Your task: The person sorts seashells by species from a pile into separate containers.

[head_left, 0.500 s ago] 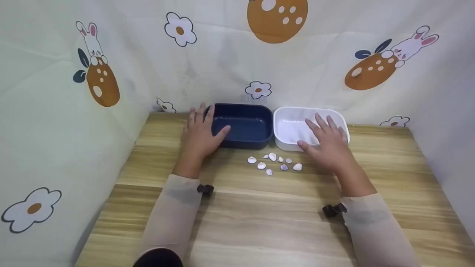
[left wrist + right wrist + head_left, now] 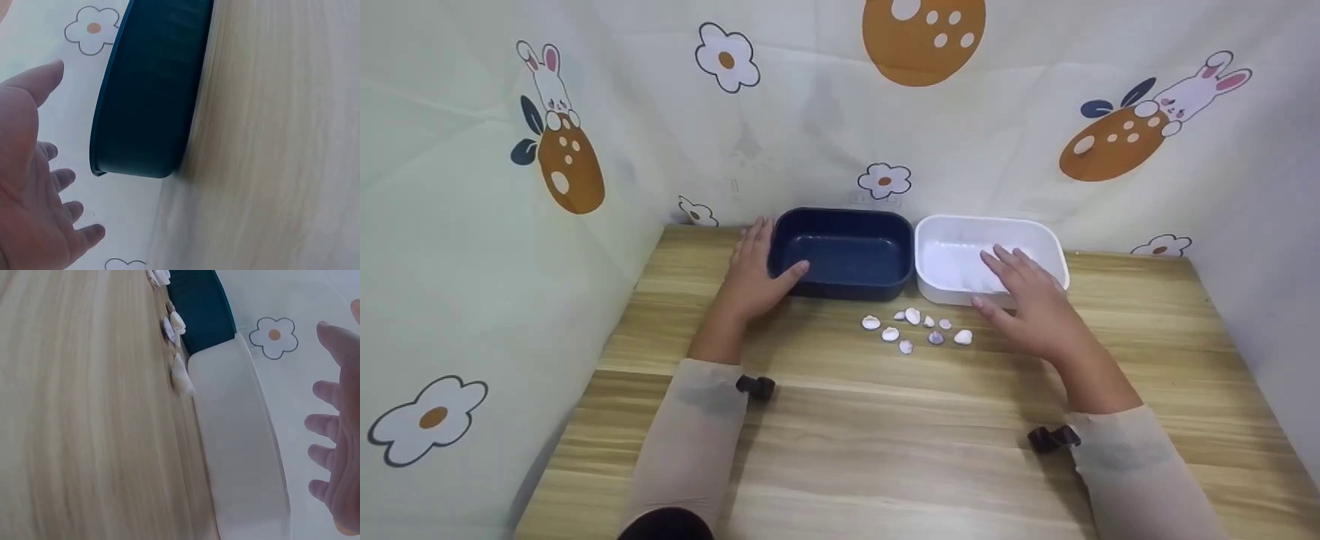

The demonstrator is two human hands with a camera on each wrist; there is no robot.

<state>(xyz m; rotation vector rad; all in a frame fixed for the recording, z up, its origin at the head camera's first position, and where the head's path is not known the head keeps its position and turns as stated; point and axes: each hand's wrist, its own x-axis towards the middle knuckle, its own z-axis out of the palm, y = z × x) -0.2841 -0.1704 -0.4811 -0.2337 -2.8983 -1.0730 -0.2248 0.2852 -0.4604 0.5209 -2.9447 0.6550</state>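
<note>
My left hand [image 2: 754, 277] is at the left end of a dark blue rectangular box [image 2: 847, 291], its thumb over the near left corner. In the left wrist view the fingers [image 2: 63, 179] are spread, with nothing held. My right hand [image 2: 1031, 311] hovers over the near right part of a white box [image 2: 952, 295], fingers extended and holding nothing. The right wrist view shows its fingers [image 2: 323, 424] apart from the white wall. Several small pale seashells [image 2: 913, 316] lie on the table in front of the two boxes; one white shell [image 2: 181, 377] is close to the white box.
The boxes stand side by side at the back of a wood-grain table [image 2: 885, 450]. Behind and to the left hangs a pale curtain [image 2: 810, 112] printed with flowers and rabbits. Dark wrist straps or mounts [image 2: 755, 387] sit at both sleeve cuffs.
My left hand has moved left and slightly toward me, off the inside of the blue box. The right hand has drawn back a little toward the near right. Boxes and shells stay put.
</note>
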